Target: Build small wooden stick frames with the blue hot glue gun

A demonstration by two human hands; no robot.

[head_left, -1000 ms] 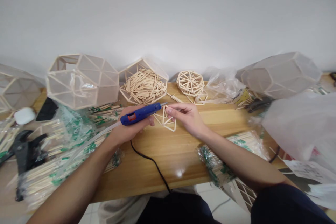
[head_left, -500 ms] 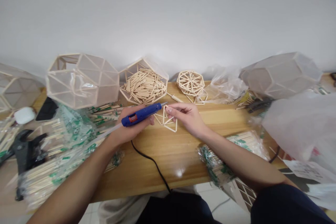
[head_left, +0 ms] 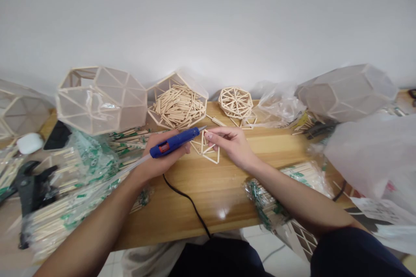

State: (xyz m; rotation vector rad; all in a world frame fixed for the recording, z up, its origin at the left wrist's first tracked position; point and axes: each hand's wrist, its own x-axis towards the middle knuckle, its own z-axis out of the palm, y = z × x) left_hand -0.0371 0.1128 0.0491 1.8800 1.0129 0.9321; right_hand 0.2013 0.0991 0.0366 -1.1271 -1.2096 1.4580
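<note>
My left hand (head_left: 162, 153) is wrapped round a blue hot glue gun (head_left: 175, 142), a clear glue stick trailing from its rear. Its metal nozzle points right and reaches the top corner of a small wooden stick frame (head_left: 212, 155). Thumb and forefinger of my right hand (head_left: 232, 145) pinch the frame at that corner, close to the nozzle tip. The frame is made of thin pale sticks joined in triangles, its lower part hanging over or resting on the wooden table (head_left: 208, 199); I cannot tell which. My right fingers hide part of it.
Behind my hands are a holder full of cut sticks (head_left: 178, 106) and a round stick lattice (head_left: 236, 102). Larger translucent polyhedra (head_left: 104, 99) line the wall. Bagged sticks (head_left: 55, 220) and black cutters (head_left: 29, 186) lie left. A black cord (head_left: 188, 199) crosses the table.
</note>
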